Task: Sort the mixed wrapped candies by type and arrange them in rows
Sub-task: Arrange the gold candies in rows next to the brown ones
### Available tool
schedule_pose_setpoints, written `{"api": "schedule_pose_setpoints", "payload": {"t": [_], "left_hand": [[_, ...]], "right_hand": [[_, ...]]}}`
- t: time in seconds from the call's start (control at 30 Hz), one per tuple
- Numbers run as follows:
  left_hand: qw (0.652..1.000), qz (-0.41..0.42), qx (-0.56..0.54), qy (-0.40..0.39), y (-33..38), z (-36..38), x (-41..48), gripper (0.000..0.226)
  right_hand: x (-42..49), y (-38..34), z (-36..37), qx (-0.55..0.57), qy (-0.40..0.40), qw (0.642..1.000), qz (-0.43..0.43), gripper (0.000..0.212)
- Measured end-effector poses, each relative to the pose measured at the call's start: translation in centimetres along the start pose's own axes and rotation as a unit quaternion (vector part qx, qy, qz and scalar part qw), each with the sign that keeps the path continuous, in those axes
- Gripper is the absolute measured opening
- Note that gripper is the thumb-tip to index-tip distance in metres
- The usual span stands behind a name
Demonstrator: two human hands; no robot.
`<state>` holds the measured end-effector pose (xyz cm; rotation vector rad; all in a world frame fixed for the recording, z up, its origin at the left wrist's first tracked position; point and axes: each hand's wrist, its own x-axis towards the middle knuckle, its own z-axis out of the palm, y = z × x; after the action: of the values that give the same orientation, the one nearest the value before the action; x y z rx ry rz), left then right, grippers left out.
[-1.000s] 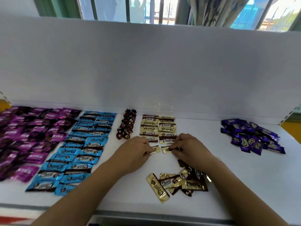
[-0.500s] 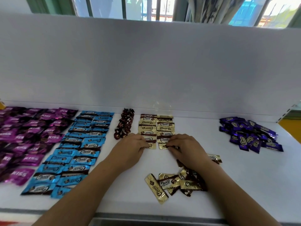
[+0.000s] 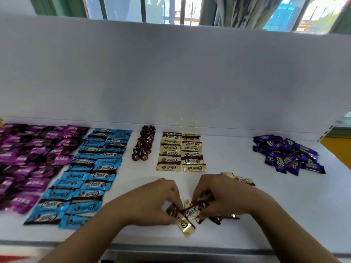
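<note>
Working at the front edge of the surface (image 3: 284, 215), both hands are curled down onto the gold pile (image 3: 187, 223). The left hand (image 3: 152, 202) pinches a wrapper on the pile's left side and the right hand (image 3: 226, 196) pinches one on its right. Exactly which piece each has is partly hidden by the fingers.

These pieces look very light and flat, with slick, crinkly foil. I judge they will slide on the smooth surface and ride up over each other rather than resist. The best hold is likely a fingertip pinch on a crimped end, or across the short sides, lifting one piece clear before carrying it. Squeezing the middle hard could dent what is inside.

Just behind the right hand lies a stray gold piece (image 3: 244, 180). Farther back, mid-surface, are two gold rows (image 3: 180, 151), whose near ends look like the place for the next pieces. Left of them sit brown twists (image 3: 142, 149), then blue rows (image 3: 91, 168), then magenta rows (image 3: 28, 158) toward the left edge. Near the back right corner a purple pile (image 3: 288, 156) lies as a loose heap, not yet in rows.
</note>
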<state>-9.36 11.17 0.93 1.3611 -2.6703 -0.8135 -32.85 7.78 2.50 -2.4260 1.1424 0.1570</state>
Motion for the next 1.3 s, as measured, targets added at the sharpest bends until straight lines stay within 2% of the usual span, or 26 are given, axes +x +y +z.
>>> {"api": "schedule_pose_setpoints", "payload": {"t": [0.2, 0.3, 0.37, 0.43, 0.5, 0.6, 0.77, 1.07, 1.3], "left_hand": [[0.997, -0.052, -0.027, 0.041, -0.7, -0.3, -0.5, 0.013], [0.992, -0.101, -0.046, 0.058, -1.6, -0.9, -0.6, 0.008], [0.987, -0.129, -0.055, 0.077, -2.4, -1.2, -0.5, 0.007], [0.982, -0.151, -0.048, 0.102, -3.0, -1.4, 0.0, 0.006], [0.976, -0.167, -0.007, 0.141, -3.5, -1.1, 0.7, 0.006], [0.97, -0.146, 0.051, 0.186, -3.7, -0.2, 1.2, 0.022], [0.982, -0.073, 0.053, 0.168, -3.5, 0.2, 1.2, 0.028], [0.977, -0.056, 0.088, 0.185, -4.0, -0.2, 2.8, 0.029], [0.973, -0.045, 0.071, 0.216, -4.2, 0.2, 3.0, 0.03]], "right_hand": [[-0.2, 0.0, 0.7, 0.064, 0.034, 0.997, 0.007, 0.011], [0.0, 0.5, 0.0, 0.17, 0.045, 0.984, 0.009, 0.008], [0.7, 1.1, -0.4, 0.217, 0.099, 0.97, 0.044, 0.005], [1.7, 1.8, -0.3, 0.199, 0.156, 0.964, 0.083, 0.009], [2.4, 2.4, 0.4, 0.136, 0.188, 0.967, 0.108, 0.02], [2.6, 2.9, 1.5, 0.067, 0.222, 0.97, 0.079, 0.027], [2.5, 3.2, 2.3, 0.023, 0.209, 0.978, 0.01, 0.026], [3.1, 3.2, 3.5, -0.005, 0.285, 0.958, 0.036, 0.02], [3.3, 3.0, 3.8, -0.005, 0.3, 0.953, 0.046, 0.02]]}}
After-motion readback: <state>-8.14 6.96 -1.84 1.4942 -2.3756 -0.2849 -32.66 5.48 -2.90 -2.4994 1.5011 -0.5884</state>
